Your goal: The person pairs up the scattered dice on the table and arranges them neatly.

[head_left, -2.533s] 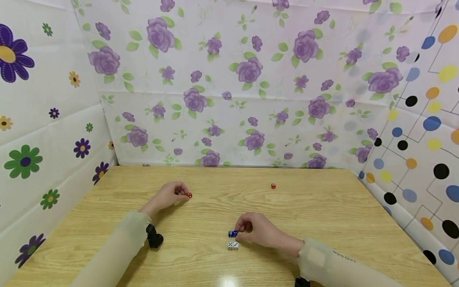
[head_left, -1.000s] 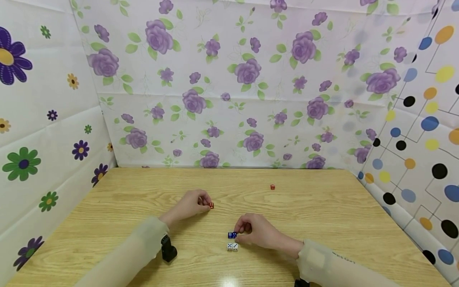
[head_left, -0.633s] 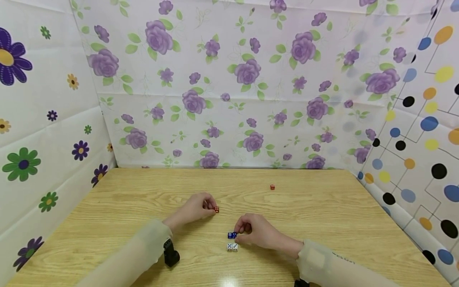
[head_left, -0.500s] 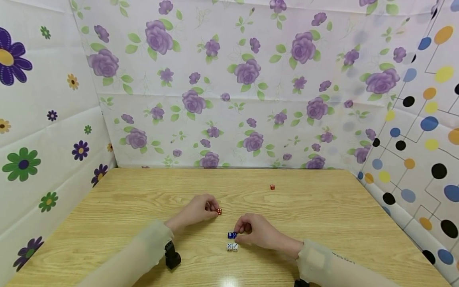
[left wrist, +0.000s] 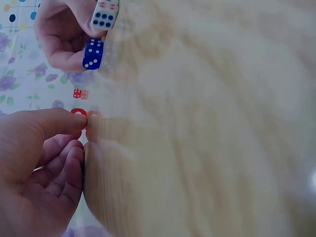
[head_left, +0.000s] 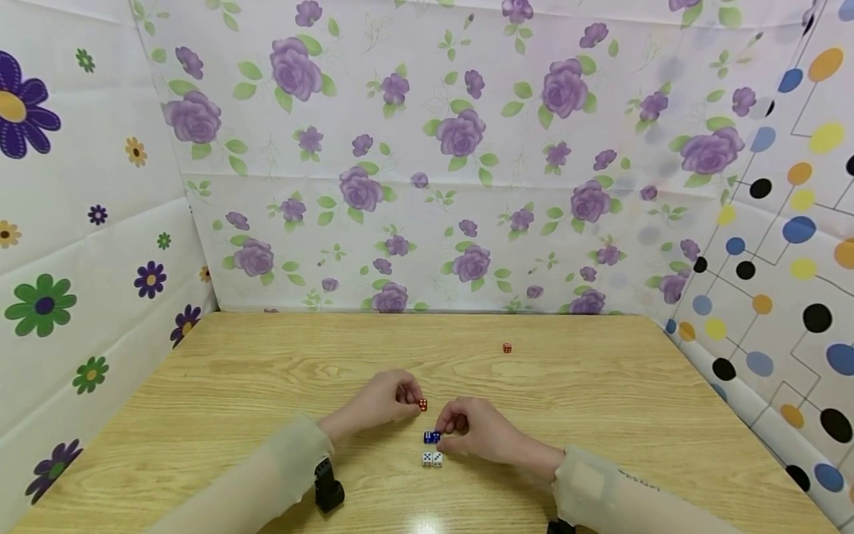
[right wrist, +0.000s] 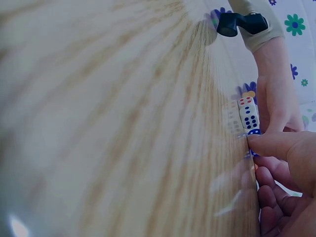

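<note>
My left hand [head_left: 385, 397] pinches a red die [head_left: 423, 405] between thumb and fingertips, low over the table, just beyond a side-by-side pair of blue dice [head_left: 428, 437]. The left wrist view shows only part of this red die [left wrist: 78, 112] past the thumb. At the right end of the blue pair, my right hand [head_left: 477, 430] pinches the right blue die [head_left: 437, 437] with thumb and index finger. In the right wrist view the thumb covers most of the blue. Two white dice [head_left: 432, 460] sit side by side nearer me, in line with the blue pair.
Another red die [head_left: 507, 348] lies alone toward the back right of the wooden table [head_left: 587, 386]. A floral sheet [head_left: 427, 185] hangs behind the table's far edge. Patterned sheets flank both sides. A black wrist camera [head_left: 328, 486] is strapped at the left sleeve.
My left hand has carried the red die rightward and nearer, from the back left to just beyond the blue dice. The right hand stays at the blue pair; the white dice have not moved.
</note>
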### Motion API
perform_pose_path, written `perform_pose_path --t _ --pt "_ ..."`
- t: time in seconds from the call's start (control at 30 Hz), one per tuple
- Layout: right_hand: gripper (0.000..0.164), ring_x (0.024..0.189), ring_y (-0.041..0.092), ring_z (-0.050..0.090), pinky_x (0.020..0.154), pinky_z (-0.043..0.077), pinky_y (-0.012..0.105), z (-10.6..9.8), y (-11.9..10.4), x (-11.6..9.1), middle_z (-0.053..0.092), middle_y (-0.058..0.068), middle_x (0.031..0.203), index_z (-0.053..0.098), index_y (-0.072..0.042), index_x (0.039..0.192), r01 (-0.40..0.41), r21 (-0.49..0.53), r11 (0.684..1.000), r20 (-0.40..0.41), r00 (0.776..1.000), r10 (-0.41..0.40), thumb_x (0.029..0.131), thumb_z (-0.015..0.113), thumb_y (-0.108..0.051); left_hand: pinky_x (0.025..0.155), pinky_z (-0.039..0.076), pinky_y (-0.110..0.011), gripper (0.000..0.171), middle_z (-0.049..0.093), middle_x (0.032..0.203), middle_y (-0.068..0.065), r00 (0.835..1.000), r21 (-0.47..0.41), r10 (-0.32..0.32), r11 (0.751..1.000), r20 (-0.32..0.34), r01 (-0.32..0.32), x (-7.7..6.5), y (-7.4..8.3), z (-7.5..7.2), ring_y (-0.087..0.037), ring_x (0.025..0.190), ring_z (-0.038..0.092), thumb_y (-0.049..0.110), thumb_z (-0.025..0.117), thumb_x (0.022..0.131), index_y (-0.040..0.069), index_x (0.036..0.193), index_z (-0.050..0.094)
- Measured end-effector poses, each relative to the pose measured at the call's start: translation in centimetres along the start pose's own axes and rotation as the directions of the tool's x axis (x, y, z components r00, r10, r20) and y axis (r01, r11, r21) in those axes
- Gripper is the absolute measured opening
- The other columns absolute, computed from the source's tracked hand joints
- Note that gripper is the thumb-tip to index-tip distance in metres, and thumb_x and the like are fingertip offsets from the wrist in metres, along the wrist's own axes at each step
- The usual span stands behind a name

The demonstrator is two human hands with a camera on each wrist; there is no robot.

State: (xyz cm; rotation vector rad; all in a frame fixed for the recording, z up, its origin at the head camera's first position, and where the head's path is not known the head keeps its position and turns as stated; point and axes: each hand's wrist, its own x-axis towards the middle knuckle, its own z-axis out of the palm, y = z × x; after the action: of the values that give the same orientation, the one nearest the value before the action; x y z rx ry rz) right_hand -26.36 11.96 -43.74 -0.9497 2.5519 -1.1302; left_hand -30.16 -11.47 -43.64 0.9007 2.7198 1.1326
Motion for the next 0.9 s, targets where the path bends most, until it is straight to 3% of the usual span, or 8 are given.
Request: perform_pose_path --t 0.43,0.9 --pt "0.015 0.072 0.001 0.052 0.066 0.045 0.017 -0.1 -0.1 0.0 0.064 -0.003 0.086 0.07 -0.014 0.094 0.022 0.008 1.0 -0.004 1.0 -0.022 0.084 0.079 -0.019 0.062 0.047 -0.02 0.008 0.063 0.082 0.0 1.0 0.005 0.001 1.0 0.017 -0.001 -0.3 0.6 0.6 -0.006 0.069 0.054 0.008 0.074 0.087 0.009 0.09 0.067" --pt "0.014 0.072 0.001 0.055 0.066 0.046 0.018 0.0 0.1 0.0 0.064 -0.007 0.086 0.069 -0.018 0.094 0.001 -0.002 1.0 0.002 1.0 -0.001 0.084 0.079 -0.019 0.054 0.048 -0.021 0.009 0.062 0.082 -0.002 0.998 -0.1 -0.021 0.995 0.055 0.026 -1.0 1.2 0.6 -0.006 0.064 0.054 0.006 0.073 0.088 0.006 0.094 0.066"
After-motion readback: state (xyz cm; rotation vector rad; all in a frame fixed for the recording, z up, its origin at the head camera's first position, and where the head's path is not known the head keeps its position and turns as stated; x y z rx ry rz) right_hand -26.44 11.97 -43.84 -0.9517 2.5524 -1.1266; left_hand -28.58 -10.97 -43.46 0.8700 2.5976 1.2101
